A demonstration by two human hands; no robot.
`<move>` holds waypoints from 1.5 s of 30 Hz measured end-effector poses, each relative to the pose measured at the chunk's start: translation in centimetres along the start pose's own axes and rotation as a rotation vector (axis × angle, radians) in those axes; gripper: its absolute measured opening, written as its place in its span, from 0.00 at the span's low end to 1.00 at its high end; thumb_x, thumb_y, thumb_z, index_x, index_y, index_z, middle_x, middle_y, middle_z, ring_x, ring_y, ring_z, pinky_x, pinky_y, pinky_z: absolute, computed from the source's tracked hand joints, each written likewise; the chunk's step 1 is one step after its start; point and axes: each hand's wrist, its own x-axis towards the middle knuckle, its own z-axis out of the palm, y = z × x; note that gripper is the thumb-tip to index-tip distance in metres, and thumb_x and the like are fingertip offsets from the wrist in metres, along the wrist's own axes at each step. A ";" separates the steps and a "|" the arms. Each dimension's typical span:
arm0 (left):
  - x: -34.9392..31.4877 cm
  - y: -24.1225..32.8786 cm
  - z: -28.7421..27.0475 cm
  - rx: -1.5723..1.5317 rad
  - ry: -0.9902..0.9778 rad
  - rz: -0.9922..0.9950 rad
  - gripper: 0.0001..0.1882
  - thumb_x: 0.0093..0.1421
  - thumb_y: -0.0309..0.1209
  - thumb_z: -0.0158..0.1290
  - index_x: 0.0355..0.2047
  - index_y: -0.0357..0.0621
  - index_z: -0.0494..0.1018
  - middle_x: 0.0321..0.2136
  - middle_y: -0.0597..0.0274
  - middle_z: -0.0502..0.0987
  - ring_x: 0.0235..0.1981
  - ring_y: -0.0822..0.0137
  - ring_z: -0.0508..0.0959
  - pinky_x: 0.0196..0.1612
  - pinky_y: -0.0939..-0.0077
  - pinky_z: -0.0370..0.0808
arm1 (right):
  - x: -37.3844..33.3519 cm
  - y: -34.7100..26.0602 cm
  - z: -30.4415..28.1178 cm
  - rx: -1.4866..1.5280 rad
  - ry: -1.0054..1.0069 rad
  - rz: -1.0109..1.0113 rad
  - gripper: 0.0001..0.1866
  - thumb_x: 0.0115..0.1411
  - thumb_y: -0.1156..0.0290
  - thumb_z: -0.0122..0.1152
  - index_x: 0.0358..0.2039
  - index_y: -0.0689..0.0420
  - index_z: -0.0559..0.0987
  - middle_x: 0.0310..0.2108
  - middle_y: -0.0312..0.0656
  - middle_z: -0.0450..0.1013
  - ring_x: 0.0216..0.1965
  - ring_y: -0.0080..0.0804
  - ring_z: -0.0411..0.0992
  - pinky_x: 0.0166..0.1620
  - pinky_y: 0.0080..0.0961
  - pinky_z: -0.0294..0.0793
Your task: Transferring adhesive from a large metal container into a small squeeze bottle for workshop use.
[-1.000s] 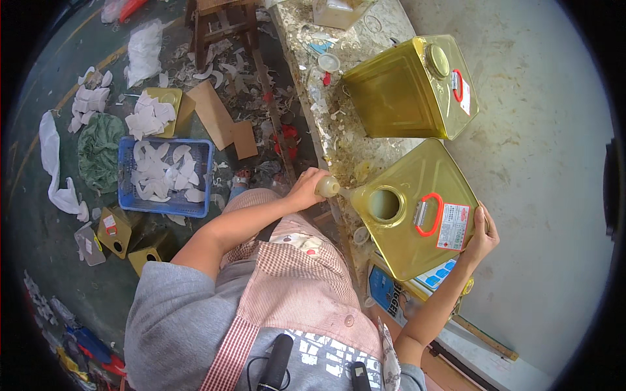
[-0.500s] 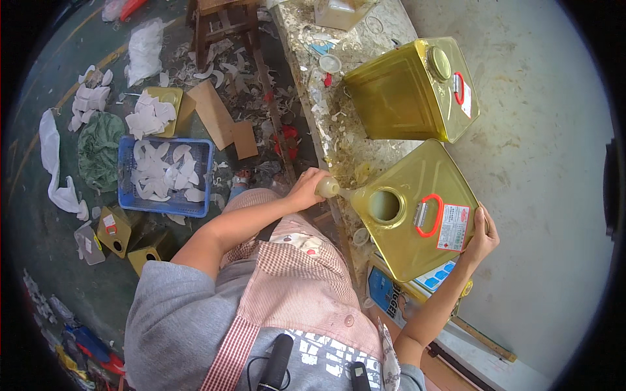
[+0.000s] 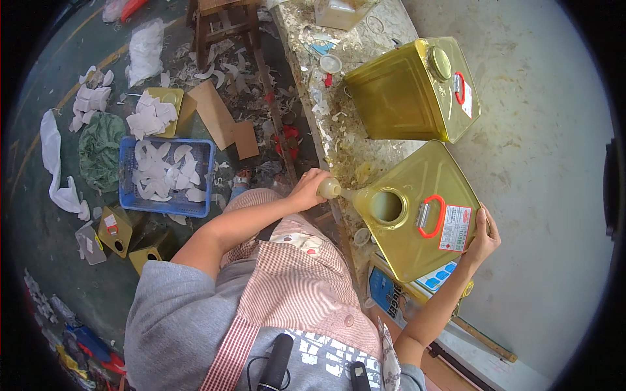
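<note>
My left hand (image 3: 308,191) is closed round a small translucent plastic bottle (image 3: 331,189) at the bench's near edge. The bottle's top points at the near corner of a large gold metal can (image 3: 424,251). Between them is a pale, see-through strip; I cannot tell whether it is liquid or part of the bottle. The can's round mouth (image 3: 387,207) is uncapped and its top faces me, with a red carrying handle (image 3: 431,216) and a white label. My right hand (image 3: 484,236) grips the can's right edge, thumb on top, other fingers mostly hidden.
Behind stands a second gold can (image 3: 398,91), capped, on the stained bench (image 3: 329,124) against a pale wall. A blue-and-white printed can (image 3: 391,293) sits below my can. On the floor at left are a blue basket (image 3: 166,207) of white pieces, smaller gold cans (image 3: 117,231) and cardboard.
Almost nothing differs. My left hand and the bottle have shifted very slightly right, and the can has moved a touch with them; both holds are the same.
</note>
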 end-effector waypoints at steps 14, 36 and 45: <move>0.1 0.5 0.4 0.008 0.053 0.018 0.34 0.41 0.24 0.67 0.50 0.50 0.67 0.47 0.55 0.67 0.53 0.48 0.67 0.56 0.59 0.65 | 0.6 1.0 -0.9 0.019 0.015 0.005 0.13 0.59 0.73 0.65 0.42 0.66 0.82 0.35 0.42 0.79 0.33 0.21 0.75 0.38 0.16 0.74; 0.3 1.2 0.3 0.024 -0.038 -0.002 0.36 0.44 0.24 0.67 0.54 0.50 0.65 0.52 0.55 0.63 0.57 0.48 0.64 0.60 0.60 0.62 | 1.3 2.3 -2.3 0.002 0.003 -0.005 0.13 0.59 0.73 0.65 0.43 0.67 0.82 0.37 0.44 0.79 0.35 0.23 0.75 0.41 0.18 0.75; 0.4 1.2 0.4 0.028 -0.041 -0.036 0.36 0.44 0.24 0.67 0.54 0.50 0.66 0.52 0.55 0.63 0.57 0.48 0.64 0.60 0.60 0.63 | 1.3 2.4 -2.5 0.031 0.013 0.014 0.13 0.59 0.74 0.65 0.42 0.67 0.82 0.37 0.45 0.79 0.35 0.23 0.76 0.40 0.18 0.76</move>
